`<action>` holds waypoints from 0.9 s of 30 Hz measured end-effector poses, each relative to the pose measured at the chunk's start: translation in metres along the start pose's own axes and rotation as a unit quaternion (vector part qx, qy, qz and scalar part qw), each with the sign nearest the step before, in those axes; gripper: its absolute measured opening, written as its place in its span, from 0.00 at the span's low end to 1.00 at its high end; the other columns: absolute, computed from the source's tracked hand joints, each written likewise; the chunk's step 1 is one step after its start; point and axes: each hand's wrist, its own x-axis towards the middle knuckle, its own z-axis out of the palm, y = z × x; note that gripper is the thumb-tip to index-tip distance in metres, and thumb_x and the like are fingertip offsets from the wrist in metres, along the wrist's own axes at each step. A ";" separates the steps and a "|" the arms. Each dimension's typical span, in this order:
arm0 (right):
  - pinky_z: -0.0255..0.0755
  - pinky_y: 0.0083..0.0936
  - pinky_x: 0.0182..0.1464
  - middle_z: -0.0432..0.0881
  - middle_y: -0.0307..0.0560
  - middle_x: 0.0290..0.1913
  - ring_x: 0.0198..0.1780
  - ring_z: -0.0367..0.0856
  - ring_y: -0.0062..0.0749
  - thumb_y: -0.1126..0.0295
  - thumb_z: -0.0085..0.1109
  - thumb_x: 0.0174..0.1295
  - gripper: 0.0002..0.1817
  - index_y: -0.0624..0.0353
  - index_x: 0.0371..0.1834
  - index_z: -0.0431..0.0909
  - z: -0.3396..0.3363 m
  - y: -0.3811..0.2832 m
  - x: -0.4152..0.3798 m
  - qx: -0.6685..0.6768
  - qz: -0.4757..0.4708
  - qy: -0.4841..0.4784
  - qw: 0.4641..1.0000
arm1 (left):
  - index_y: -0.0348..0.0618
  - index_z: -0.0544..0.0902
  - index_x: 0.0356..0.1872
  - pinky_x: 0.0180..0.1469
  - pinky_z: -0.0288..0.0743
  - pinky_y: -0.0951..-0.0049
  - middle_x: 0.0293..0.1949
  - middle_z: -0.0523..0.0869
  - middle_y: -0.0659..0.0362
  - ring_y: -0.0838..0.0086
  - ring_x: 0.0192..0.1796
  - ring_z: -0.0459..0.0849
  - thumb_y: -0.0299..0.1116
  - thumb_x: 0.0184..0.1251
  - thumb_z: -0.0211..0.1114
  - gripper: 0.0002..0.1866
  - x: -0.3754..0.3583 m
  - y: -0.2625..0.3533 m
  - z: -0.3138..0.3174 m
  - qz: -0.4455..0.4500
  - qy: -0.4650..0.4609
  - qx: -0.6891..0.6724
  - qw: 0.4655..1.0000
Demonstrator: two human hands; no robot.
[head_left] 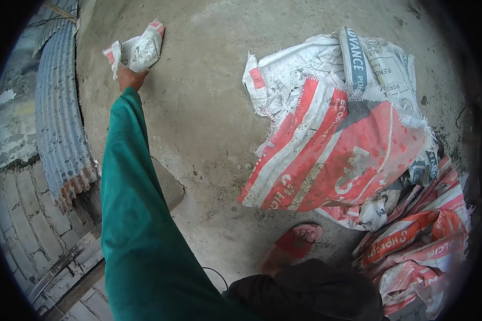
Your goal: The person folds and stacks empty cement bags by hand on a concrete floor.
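Observation:
My left hand [132, 78], at the end of a long green sleeve, reaches far out to the upper left. Its fingers are closed on the near edge of a small crumpled white sack [144, 51] with red ends, partly hiding its lower edge. This sack lies low over the concrete floor, apart from the other sacks. My right hand is out of view. To the right of the outstretched arm, a large red and white cement sack [353, 155] is spread over white and blue cement sacks [356, 61].
More crumpled red and white sacks [412, 246] lie heaped at the lower right. My foot in a red slipper [297, 239] stands beside the pile. Corrugated metal sheet [59, 112] and a block wall [29, 208] line the left side of the concrete floor [203, 91].

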 end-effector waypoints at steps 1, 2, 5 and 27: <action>0.72 0.52 0.61 0.84 0.54 0.55 0.57 0.82 0.52 0.45 0.43 0.76 0.29 0.56 0.64 0.77 0.019 0.005 0.011 0.000 -0.002 -0.011 1.000 | 0.23 0.65 0.70 0.72 0.70 0.55 0.68 0.74 0.33 0.45 0.71 0.73 0.50 0.48 0.86 0.56 0.009 -0.002 0.001 0.045 0.008 0.018 0.999; 0.72 0.52 0.61 0.84 0.54 0.55 0.57 0.83 0.52 0.45 0.43 0.76 0.29 0.56 0.64 0.77 0.036 0.010 0.020 0.000 -0.002 -0.019 1.000 | 0.24 0.64 0.70 0.72 0.70 0.56 0.69 0.73 0.33 0.45 0.72 0.73 0.49 0.48 0.85 0.56 0.018 -0.002 0.003 0.091 0.014 0.036 0.995; 0.72 0.50 0.61 0.84 0.54 0.54 0.56 0.83 0.50 0.46 0.44 0.76 0.28 0.57 0.63 0.77 0.083 0.016 0.044 -0.002 -0.008 -0.048 0.999 | 0.26 0.62 0.72 0.72 0.70 0.57 0.72 0.69 0.33 0.45 0.73 0.71 0.46 0.48 0.85 0.56 0.049 -0.018 0.037 0.132 -0.018 -0.090 0.987; 0.73 0.39 0.57 0.86 0.49 0.45 0.52 0.83 0.40 0.52 0.51 0.76 0.23 0.62 0.56 0.80 -0.124 -0.099 -0.461 -0.040 -0.247 0.347 0.904 | 0.24 0.84 0.56 0.56 0.78 0.68 0.54 0.89 0.49 0.67 0.51 0.86 0.31 0.78 0.58 0.18 -0.406 0.380 -0.202 0.453 -0.076 -0.577 0.675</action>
